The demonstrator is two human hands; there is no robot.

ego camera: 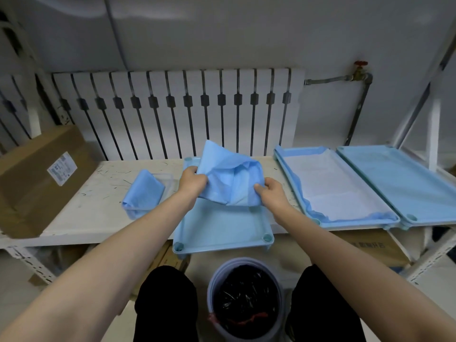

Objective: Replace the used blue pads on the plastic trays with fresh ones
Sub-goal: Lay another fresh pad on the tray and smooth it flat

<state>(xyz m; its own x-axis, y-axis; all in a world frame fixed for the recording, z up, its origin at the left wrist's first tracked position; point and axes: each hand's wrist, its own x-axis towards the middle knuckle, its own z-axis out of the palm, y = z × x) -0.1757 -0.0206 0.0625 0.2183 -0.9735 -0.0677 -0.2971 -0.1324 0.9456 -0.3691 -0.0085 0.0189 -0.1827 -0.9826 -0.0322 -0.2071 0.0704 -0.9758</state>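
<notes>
A white ribbed radiator [172, 107] spans the wall behind a scratched white counter [98, 211]. A brown cardboard box [32, 188] with a white label sits at the counter's left end. Three pale blue rectangular plastic trays lie with their long axes running away from the person. The far right tray [399, 183] shows a smooth, plain blue face. The tray beside it [357, 223] is lined with a white pad [328, 188] whose ruffled blue edge laps the rim. The middle tray [222, 233] has round corner sockets and overhangs the counter's front edge. Below it stands a round grey bin [211, 292] lined with a glossy black bag [246, 297]. Above the middle tray hangs a thin, soft, crumpled blue pad [229, 176], stretched left to right with one corner pointing up toward the radiator. Left of it, folded blue pads [145, 191] rest in a clear container [167, 177]. The left hand [191, 182] grips the pad's left side; the right hand [271, 191] pinches its right edge.
</notes>
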